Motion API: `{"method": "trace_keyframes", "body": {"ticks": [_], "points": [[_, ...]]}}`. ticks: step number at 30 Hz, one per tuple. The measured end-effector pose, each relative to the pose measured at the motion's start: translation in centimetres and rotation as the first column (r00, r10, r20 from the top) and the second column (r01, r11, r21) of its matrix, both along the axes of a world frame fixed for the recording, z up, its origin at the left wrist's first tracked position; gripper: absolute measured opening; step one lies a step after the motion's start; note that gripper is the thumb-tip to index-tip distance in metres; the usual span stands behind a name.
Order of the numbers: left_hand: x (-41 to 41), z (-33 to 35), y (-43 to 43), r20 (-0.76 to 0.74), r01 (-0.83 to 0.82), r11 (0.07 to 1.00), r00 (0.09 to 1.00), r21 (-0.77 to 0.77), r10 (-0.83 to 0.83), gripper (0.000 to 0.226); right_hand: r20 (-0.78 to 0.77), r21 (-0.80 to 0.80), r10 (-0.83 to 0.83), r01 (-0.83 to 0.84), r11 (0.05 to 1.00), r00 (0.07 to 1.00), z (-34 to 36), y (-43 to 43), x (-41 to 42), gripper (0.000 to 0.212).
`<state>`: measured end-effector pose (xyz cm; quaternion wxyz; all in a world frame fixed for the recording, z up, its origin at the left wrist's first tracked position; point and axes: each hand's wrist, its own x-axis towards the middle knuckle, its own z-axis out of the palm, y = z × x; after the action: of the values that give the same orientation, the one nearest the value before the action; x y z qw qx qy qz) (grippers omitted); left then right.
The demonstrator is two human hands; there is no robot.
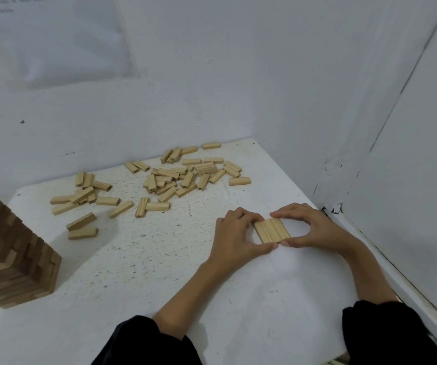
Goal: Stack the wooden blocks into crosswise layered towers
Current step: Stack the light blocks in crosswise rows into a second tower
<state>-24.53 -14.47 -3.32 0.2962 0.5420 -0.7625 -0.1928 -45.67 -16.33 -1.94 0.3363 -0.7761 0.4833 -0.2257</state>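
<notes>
My left grip [234, 233] and right grip [315, 227] pinch the block layer [272, 230] from both sides, flat on the bench [159, 272] before me, probably squaring it as a new tower's base.

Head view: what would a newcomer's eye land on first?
The left hand and right hand pinch a flat row of blocks lying side by side on the table, right of centre. Behind them, loose blocks lie scattered toward the wall. A tall crosswise tower stands at the left edge.
</notes>
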Motion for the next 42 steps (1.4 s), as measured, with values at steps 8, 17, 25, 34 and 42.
{"method": "trace_keyframes", "body": {"ticks": [8,17,25,34,42], "points": [[0.2,0.5,0.4,-0.027,0.024,0.998,0.999,0.055,-0.023,0.066,0.104,0.066,-0.052,0.045,0.997,0.993,0.6,0.4,0.0,0.060],[9.4,1.0,0.2,-0.172,-0.114,0.991,0.980,-0.067,0.101,0.038,0.258,-0.224,-0.280,0.339,0.914,0.925,0.5,0.9,6.6,0.038],[17.8,-0.1,-0.6,-0.096,-0.524,0.827,0.851,-0.205,0.516,0.032,0.134,-0.359,-0.266,0.297,0.885,0.955,-1.5,-0.2,19.8,0.037],[19.8,-0.4,-1.2,0.065,-0.610,0.768,0.773,-0.195,0.631,0.035,-0.062,-0.399,-0.227,0.184,0.898,0.972,-1.1,-3.5,27.8,0.040],[20.4,-0.4,-1.4,0.051,-0.631,0.765,0.766,-0.130,0.641,0.036,-0.002,-0.349,-0.286,0.268,0.898,0.958,-1.0,-3.6,27.1,0.025]]}}
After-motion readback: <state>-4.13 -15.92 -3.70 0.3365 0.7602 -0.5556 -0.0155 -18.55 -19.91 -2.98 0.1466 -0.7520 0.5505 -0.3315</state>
